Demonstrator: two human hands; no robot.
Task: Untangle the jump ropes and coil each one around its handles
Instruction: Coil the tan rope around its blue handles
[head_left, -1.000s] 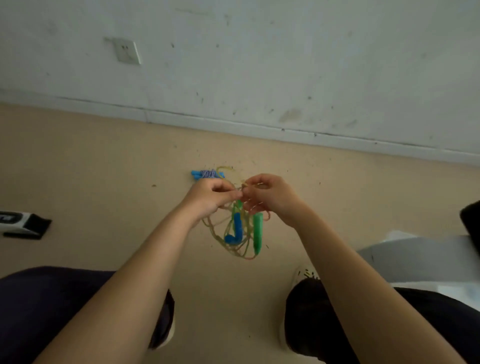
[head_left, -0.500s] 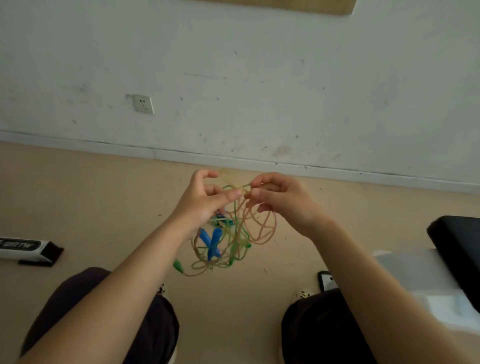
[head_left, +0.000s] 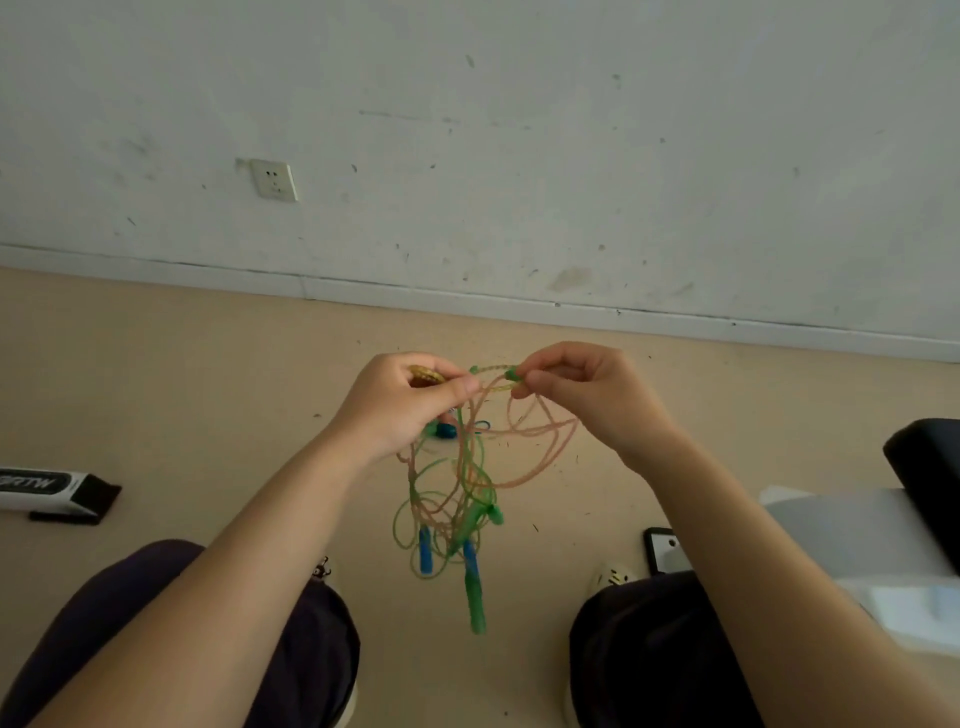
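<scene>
While dangling, jump ropes (head_left: 457, 488) thoroughly knotted.

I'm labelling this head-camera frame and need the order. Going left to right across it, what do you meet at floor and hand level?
Black-and-white box → left hand → tangled jump ropes hanging between the hands → right hand → phone on the floor → black seat at the right edge.

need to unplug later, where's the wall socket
The wall socket is low on the white wall, upper left of the head view, above the skirting board and left of both hands.
</scene>
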